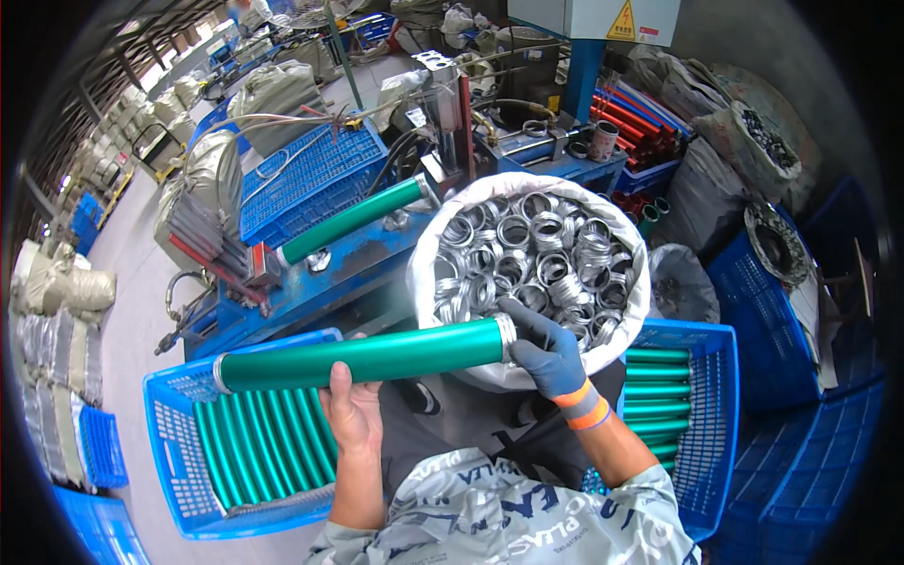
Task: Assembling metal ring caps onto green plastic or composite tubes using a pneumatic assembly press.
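A green metal tube [377, 359] lies nearly level in front of me, its right end slightly higher. My left hand [354, 414], bare, grips it from below near the middle, with the thumb on the near side and fingertips behind. At the tube's right end sits a silver threaded ring [507, 336]; my right hand [546, 353], in a grey-blue glove with an orange cuff, closes its fingers and thumb on that ring. Another silver ring [220, 373] caps the left end. Just beyond stands a white sack [427, 282] full of loose silver rings [551, 231].
Blue crates with green tubes stand at my left [169, 471] and right [720, 424]. Ahead, a blue machine [377, 250] holds another green tube [353, 220] between its ends. Red tubes [626, 113] and sacks [711, 193] lie at the back right. A grey electrical box [574, 17] hangs above.
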